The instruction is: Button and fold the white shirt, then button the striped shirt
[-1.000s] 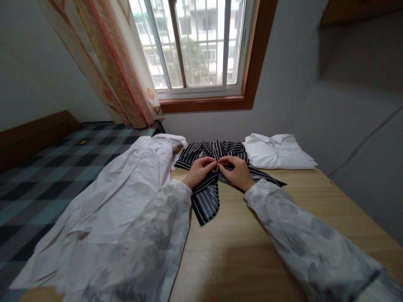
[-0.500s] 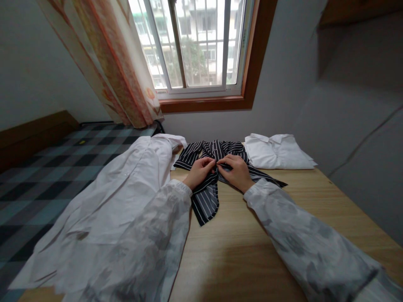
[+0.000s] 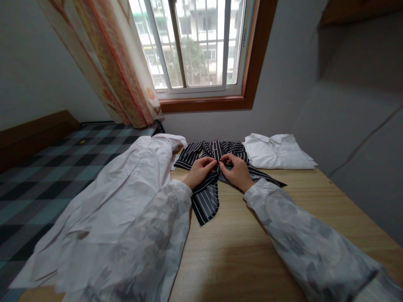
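Observation:
A dark striped shirt (image 3: 206, 197) lies bunched on the wooden table (image 3: 245, 251), its collar end toward the window. My left hand (image 3: 200, 171) and my right hand (image 3: 236, 171) meet at the shirt's middle. Both have their fingers curled and pinch the striped cloth along its front edge, fingertips nearly touching each other. What lies between the fingertips is too small to make out. Both arms wear pale patterned sleeves.
A large white shirt (image 3: 126, 188) is spread over the table's left edge. A folded white shirt (image 3: 278, 153) lies at the back right. A bed with a checked cover (image 3: 47, 167) stands on the left, a curtain (image 3: 119, 71) and window (image 3: 195, 46) behind.
The hands stay in the same place on the striped shirt. Only the fingers have shifted slightly, the right fingertips working at the cloth's front edge.

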{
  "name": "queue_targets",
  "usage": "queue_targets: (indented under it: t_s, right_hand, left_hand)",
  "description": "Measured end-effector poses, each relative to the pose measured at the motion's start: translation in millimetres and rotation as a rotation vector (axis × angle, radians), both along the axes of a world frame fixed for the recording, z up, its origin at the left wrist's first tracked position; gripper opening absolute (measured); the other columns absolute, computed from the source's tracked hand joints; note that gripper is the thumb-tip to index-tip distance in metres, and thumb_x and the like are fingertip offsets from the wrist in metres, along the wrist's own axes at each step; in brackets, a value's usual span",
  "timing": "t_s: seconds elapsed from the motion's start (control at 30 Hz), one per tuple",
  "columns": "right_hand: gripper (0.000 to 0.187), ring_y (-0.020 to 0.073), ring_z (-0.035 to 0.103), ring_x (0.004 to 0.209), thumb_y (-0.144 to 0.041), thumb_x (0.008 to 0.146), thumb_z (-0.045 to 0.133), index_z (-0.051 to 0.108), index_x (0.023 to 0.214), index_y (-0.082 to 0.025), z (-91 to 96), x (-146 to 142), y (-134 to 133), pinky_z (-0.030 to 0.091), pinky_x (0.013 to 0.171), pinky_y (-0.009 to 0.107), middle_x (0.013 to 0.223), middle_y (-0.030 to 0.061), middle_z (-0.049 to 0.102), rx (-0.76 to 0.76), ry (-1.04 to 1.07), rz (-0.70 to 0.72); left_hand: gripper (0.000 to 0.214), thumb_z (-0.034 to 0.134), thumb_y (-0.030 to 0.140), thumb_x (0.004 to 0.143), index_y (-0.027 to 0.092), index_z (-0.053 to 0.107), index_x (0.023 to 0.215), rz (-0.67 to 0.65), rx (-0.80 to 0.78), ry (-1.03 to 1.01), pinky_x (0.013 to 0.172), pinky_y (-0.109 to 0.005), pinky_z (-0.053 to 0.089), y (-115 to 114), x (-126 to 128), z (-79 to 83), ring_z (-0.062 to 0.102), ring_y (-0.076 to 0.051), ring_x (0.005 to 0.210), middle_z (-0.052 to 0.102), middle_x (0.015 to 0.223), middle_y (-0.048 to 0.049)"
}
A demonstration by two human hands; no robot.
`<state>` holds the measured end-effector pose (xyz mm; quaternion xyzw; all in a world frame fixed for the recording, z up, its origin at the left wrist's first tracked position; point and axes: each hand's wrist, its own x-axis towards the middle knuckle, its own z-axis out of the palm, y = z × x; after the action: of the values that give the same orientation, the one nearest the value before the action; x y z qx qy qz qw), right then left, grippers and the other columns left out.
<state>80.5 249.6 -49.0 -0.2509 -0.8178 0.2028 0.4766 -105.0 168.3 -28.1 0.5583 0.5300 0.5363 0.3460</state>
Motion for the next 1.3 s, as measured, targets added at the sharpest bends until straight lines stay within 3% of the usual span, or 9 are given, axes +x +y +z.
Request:
queue_targets:
  t_s: [0.3, 0.53, 0.9, 1.3]
  right_hand:
    - [0.013, 0.0313, 0.08, 0.104, -0.033, 0.101, 0.076, 0.083, 0.109, -0.025, -1.5, 2.2, -0.5, 0.059, 0.101, 0.049, 0.11, 0.0101, 0.087, 0.079, -0.048, 0.024]
    - [0.012, 0.032, 0.081, 0.103, -0.037, 0.103, 0.078, 0.085, 0.104, -0.027, -6.0, 0.3, 6.0, 0.06, 0.101, 0.05, 0.108, 0.0096, 0.088, 0.022, -0.017, 0.026]
    - [0.016, 0.0242, 0.073, 0.086, -0.038, 0.102, 0.073, 0.078, 0.093, -0.025, 1.3, 0.8, 7.1, 0.059, 0.084, 0.038, 0.093, 0.0043, 0.081, -0.109, 0.061, 0.157]
    - [0.016, 0.0242, 0.069, 0.09, -0.037, 0.103, 0.065, 0.07, 0.095, -0.025, 2.5, 0.6, 5.6, 0.053, 0.089, 0.038, 0.095, 0.0046, 0.076, -0.14, 0.015, 0.194]
  left_hand:
    - [0.042, 0.087, 0.058, 0.087, 0.017, 0.077, 0.091, 0.035, 0.013, 0.001, 0.072, -0.03, 0.052, 0.9, -2.0, -3.9, 0.065, -0.016, 0.073, 0.073, 0.081, -0.0029]
    - [0.045, 0.086, 0.061, 0.089, 0.017, 0.078, 0.096, 0.031, 0.029, 0.001, 0.072, -0.03, 0.053, 0.0, -1.8, -3.4, 0.065, -0.016, 0.073, 0.073, 0.082, -0.003]
    - [0.043, 0.089, 0.057, 0.088, 0.017, 0.079, 0.101, 0.052, 0.019, -0.012, 0.07, -0.03, 0.055, -1.3, 0.0, -3.6, 0.067, -0.016, 0.074, 0.077, 0.09, -0.0046]
    - [0.045, 0.088, 0.059, 0.088, 0.016, 0.081, 0.099, 0.036, 0.037, 0.016, 0.071, -0.03, 0.057, -3.0, 0.3, -1.2, 0.067, -0.016, 0.072, 0.077, 0.085, -0.0042]
